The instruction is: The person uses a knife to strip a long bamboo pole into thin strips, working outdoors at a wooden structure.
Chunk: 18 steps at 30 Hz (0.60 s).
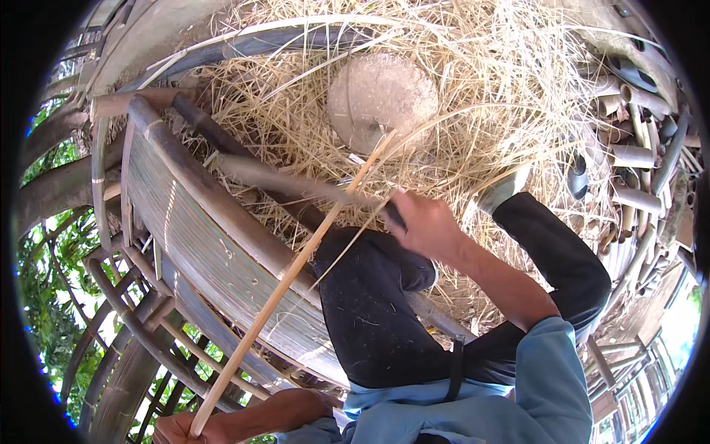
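The left hand [181,428] sits at the bottom edge, fingers closed around the near end of a long pale bamboo strip [288,277]. The strip runs up and to the right from that hand, crosses the bench edge and the lap, and its thin tip ends near the grey stone [381,100]. A finer sliver peels off beside it around the middle.

The person wears dark trousers [377,311] and a light blue shirt [547,385], with 1 knee bent out to the right.

The right hand [423,226] is above the lap, clenched on the handle of a long blade [288,181]. The blade is blurred and reaches left from the fist, lying across the strip where the 2 cross, just left of the hand.

To the left stands a slatted bamboo bench [200,237], tilted in the fisheye view, with a dark round pole along its upper edge.

Beyond the hands the ground is covered with dry straw-like shavings [473,89], and the rounded grey stone rests in the middle of them. Cut bamboo tubes [636,159] are stacked at the far right. Green leaves [52,296] show through the rails at the left.
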{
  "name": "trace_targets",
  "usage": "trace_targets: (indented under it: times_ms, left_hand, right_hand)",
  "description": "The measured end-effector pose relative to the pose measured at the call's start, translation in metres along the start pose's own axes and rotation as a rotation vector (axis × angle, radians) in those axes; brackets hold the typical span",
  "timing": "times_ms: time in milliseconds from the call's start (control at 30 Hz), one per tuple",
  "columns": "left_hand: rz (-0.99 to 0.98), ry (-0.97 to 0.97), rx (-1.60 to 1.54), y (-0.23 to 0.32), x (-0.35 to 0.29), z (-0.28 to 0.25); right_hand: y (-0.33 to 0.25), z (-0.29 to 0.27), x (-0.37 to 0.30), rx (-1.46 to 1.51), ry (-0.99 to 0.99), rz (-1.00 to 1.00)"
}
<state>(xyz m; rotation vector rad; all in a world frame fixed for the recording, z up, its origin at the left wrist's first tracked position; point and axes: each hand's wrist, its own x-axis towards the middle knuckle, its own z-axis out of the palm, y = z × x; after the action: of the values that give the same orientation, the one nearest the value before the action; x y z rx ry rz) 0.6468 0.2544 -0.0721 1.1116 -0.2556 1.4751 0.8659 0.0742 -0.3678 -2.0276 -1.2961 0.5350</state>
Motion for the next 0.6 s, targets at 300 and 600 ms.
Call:
trace_targets:
  times_ms: [300, 600]
  left_hand:
    - [0.068, 0.045, 0.048, 0.001, -0.004, -0.005]
    - [0.04, 0.222, -0.013, 0.012, 0.0, 0.013]
  right_hand:
    - [0.029, 0.015, -0.002, 0.036, -0.137, 0.043]
    - [0.101, 0.032, -0.003, -0.064, -0.064, 0.459]
